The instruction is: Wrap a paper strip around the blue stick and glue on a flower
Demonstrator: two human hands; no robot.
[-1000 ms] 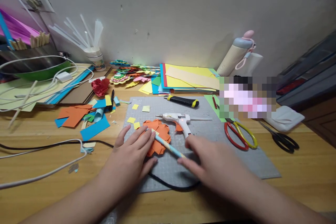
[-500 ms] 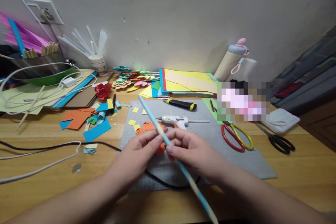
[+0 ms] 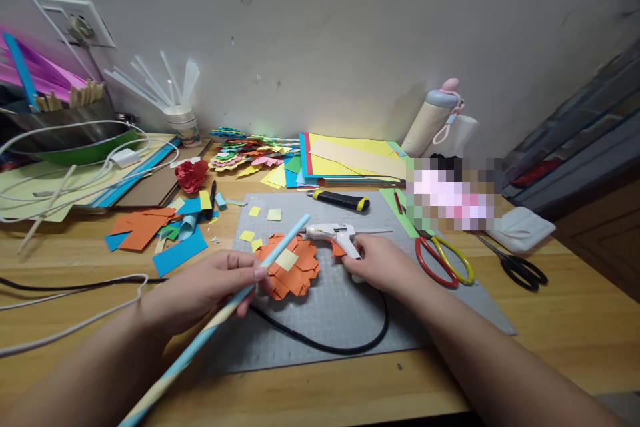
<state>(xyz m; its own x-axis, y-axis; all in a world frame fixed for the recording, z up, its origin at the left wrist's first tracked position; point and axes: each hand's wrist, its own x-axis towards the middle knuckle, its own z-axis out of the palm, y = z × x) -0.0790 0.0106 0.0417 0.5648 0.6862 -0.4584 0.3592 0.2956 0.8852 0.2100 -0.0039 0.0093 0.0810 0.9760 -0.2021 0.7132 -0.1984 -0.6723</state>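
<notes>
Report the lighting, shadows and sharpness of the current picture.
Head view: the wall is pale mid-frame, darkening toward the upper right corner; head view: a faint shadow lies on the wall beside the bottle; head view: the paper stick and glue gun look fairly sharp; head view: blocky pixels hide a patch at right.

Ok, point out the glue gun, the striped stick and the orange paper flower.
Glue gun (image 3: pixel 331 233), head view: white body.
Striped stick (image 3: pixel 212 327), head view: middle of its shaft.
Orange paper flower (image 3: pixel 295 279), head view: just below its centre.

Glue gun (image 3: pixel 325 232) looks smooth plstc, flower (image 3: pixel 300 275) matt ppr.
</notes>
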